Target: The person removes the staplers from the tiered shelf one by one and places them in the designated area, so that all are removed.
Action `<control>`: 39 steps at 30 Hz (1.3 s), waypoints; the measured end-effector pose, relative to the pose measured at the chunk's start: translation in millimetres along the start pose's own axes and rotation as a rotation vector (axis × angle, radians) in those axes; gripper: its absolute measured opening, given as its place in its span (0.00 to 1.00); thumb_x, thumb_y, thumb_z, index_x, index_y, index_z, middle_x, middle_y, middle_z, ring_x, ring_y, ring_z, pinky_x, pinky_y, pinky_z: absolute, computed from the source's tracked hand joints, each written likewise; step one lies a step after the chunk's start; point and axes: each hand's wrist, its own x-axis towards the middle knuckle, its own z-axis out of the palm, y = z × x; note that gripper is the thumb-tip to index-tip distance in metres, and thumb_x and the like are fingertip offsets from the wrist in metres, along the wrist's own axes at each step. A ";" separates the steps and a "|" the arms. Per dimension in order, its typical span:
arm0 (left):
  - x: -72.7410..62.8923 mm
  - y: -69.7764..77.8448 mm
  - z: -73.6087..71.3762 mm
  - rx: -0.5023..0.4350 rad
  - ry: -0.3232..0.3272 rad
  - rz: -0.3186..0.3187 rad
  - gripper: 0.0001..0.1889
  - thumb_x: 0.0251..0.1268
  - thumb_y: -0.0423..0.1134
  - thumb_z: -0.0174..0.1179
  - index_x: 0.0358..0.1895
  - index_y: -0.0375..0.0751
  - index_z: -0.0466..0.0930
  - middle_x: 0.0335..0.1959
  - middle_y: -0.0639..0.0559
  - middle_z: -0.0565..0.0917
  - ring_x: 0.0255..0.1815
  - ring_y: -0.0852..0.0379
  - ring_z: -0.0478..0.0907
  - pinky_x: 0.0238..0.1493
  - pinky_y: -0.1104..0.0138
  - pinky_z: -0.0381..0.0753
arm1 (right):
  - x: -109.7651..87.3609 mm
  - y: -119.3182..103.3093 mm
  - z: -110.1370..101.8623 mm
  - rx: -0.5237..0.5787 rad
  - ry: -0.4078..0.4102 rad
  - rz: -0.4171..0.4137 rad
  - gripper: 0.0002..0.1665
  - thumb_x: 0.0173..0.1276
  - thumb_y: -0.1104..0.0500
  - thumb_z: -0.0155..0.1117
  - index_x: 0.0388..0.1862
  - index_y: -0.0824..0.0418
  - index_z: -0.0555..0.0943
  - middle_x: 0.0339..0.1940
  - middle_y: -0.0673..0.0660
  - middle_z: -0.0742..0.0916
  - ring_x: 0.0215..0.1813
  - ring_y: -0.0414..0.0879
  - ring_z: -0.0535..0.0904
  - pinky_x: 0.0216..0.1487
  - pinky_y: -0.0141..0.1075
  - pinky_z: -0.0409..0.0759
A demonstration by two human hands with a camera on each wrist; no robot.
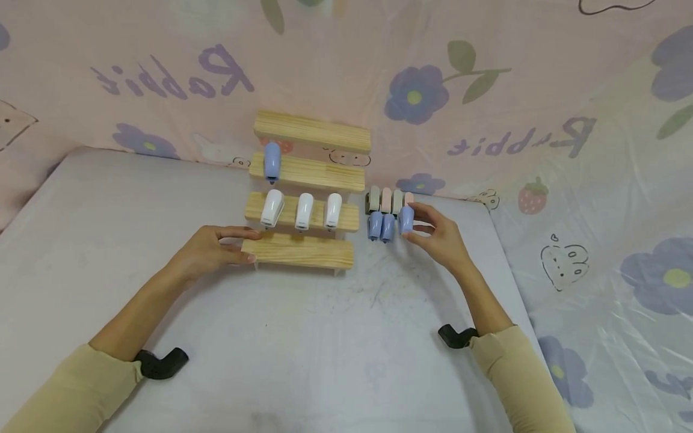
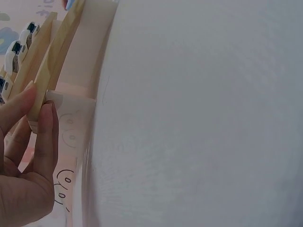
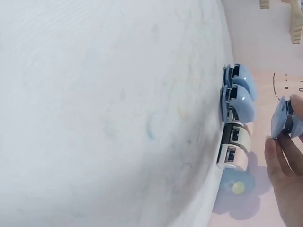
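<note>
My left hand [image 1: 208,249] pinches the left end of the lowest wooden step [image 1: 298,251] of a tiered rack; in the left wrist view its thumb and fingers [image 2: 45,137] lie on both sides of the board. My right hand [image 1: 441,234] holds a small blue stapler [image 1: 406,220] between thumb and fingers. The right wrist view shows that stapler [image 3: 281,118] raised off the table. Two more blue staplers [image 1: 381,227] stand just left of it. Behind them is a row of grey and pink staplers [image 1: 386,199]. Three white staplers [image 1: 304,210] sit on the rack's second step from the bottom.
One blue stapler [image 1: 272,161] sits at the left of the third step [image 1: 319,174]. The top step [image 1: 312,131] stands close to the printed curtain [image 1: 335,60]. A white cloth covers the table [image 1: 303,343]. Black curved pieces [image 1: 162,364] stick out by both sleeves.
</note>
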 end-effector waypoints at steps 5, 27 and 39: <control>0.9 0.1 -0.7 -0.008 0.001 -0.004 0.31 0.53 0.43 0.76 0.63 0.41 0.80 0.77 0.40 0.58 0.66 0.37 0.70 0.62 0.49 0.72 | 1.2 12.1 0.8 0.019 -0.017 0.004 0.38 0.59 0.74 0.71 0.68 0.73 0.69 0.61 0.71 0.79 0.62 0.64 0.75 0.59 0.56 0.75; 0.9 -0.2 -0.2 -0.010 -0.003 -0.019 0.34 0.52 0.45 0.77 0.64 0.40 0.79 0.77 0.40 0.58 0.70 0.33 0.65 0.65 0.46 0.68 | 13.3 76.2 12.7 0.006 -0.072 0.123 0.40 0.59 0.68 0.75 0.69 0.65 0.70 0.61 0.69 0.79 0.59 0.62 0.79 0.58 0.48 0.79; 2.2 0.2 -0.5 0.006 -0.008 -0.018 0.33 0.53 0.45 0.76 0.64 0.40 0.78 0.78 0.38 0.57 0.70 0.32 0.65 0.64 0.45 0.69 | 18.8 83.0 15.6 -0.009 -0.058 0.122 0.39 0.58 0.69 0.75 0.68 0.65 0.71 0.59 0.67 0.81 0.57 0.59 0.80 0.58 0.45 0.79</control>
